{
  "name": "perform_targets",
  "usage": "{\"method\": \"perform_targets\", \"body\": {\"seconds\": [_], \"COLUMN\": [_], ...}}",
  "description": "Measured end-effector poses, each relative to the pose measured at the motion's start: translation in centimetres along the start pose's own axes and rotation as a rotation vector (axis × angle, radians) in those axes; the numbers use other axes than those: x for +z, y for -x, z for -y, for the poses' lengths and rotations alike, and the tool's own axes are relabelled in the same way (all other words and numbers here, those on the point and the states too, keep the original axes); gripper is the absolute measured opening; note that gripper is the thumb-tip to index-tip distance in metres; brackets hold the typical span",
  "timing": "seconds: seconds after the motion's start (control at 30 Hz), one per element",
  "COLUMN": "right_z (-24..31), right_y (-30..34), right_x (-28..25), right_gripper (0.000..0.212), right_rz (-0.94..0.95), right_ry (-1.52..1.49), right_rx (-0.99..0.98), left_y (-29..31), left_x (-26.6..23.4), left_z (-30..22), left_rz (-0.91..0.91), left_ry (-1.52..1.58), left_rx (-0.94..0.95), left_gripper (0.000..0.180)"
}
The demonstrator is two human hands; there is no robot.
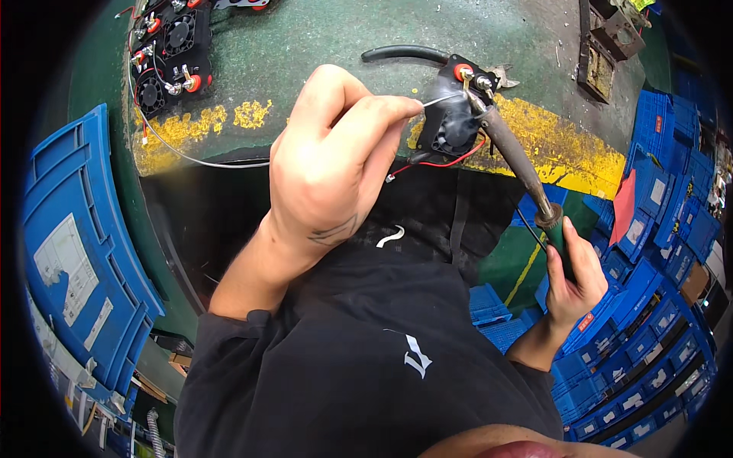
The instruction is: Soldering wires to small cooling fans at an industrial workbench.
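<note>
My left hand [328, 145] pinches a thin silver solder wire [439, 101] between thumb and fingertips. The wire's free end reaches toward the terminals on a small black fan panel [429, 122] at the bench edge. My right hand [576, 278] is closed around the green handle of a soldering iron [519, 156], whose tip is at the metal terminal posts. White smoke drifts over the panel and blurs its fan. The panel carries a red-ringed terminal [463, 71] and a red lead [454, 160] with a small white plug. Exact contact between wire and tip is hard to make out.
More fan panels [179, 34] with red terminals sit at the bench's far left. A curved black handle [405, 52] lies beside the worked panel. A rusty metal tray [599, 61] stands at far right. Blue crates [92, 244] flank both sides; a yellow band [573, 145] marks the bench edge.
</note>
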State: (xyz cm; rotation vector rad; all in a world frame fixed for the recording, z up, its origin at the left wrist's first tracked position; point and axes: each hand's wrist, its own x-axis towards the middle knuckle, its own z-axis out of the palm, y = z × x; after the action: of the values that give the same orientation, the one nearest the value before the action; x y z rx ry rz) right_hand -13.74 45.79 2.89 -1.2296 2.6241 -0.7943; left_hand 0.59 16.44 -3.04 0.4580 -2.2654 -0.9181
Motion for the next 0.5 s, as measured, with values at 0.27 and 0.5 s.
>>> {"method": "perform_targets", "body": {"seconds": [0.27,0.5], "right_z": [-0.04,-0.05], "right_y": [-0.16,-0.15], "right_x": [0.08,0.06], "right_gripper": [0.047,0.047], "right_rz": [0.001,0.000], "right_ry": [0.003,0.012], "right_rx": [-0.001,-0.008], "left_y": [-0.21,-0.22], "left_x": [0.33,0.63], "left_z": [0.24,0.28], "left_rz": [-0.012,-0.029], "left_ry": [-0.002,0.020], "left_rx": [0.008,0.001], "left_gripper": [0.026,0.024]}}
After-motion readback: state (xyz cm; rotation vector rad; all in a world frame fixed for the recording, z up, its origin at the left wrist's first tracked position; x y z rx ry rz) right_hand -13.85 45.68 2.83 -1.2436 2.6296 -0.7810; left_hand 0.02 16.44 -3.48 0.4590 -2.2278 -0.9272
